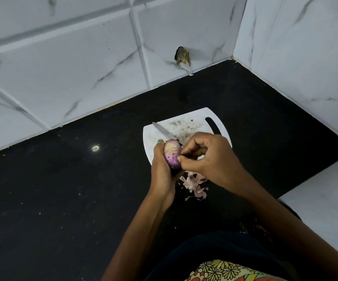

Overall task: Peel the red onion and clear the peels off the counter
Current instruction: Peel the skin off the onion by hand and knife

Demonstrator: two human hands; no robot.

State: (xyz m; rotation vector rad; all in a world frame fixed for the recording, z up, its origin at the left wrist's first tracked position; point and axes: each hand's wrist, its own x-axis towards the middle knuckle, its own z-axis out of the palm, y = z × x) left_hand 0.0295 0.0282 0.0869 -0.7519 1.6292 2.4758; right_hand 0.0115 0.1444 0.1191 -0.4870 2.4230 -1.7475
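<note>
Counter [62, 189]: black and speckled with pale crumbs, it fills the space under your arms and meets the tiled wall [72, 67] at the back and on the right.
Wall mark: a chipped brown hole [182, 56] breaks one tile low down, just above the counter's back edge.
Cutting board [194, 122]: white and stained, it lies flat on the counter beyond your hands, its slot handle toward the right corner; your hands cover its near edge.
Right hand [210, 157]: your fingers are curled in, thumb and forefinger pinched together against the onion's right side; whether a strip of skin sits between them you cannot tell from here.
Left hand [161, 169]: you grip the onion from its left and underside, fingers wrapped round it, one green-painted nail showing at the top.
Red onion [172, 155]: held up between both hands over the near edge of the board, mostly bare, purple with a pale yellowish patch toward the top.
Knife [165, 132]: its blade lies on the board, tip pointing up-left; the handle end is hidden behind the onion and your right hand.
Peels [194, 185]: a loose pinkish heap on the counter directly below your right hand, just off the board's near edge, partly hidden by your wrist.
</note>
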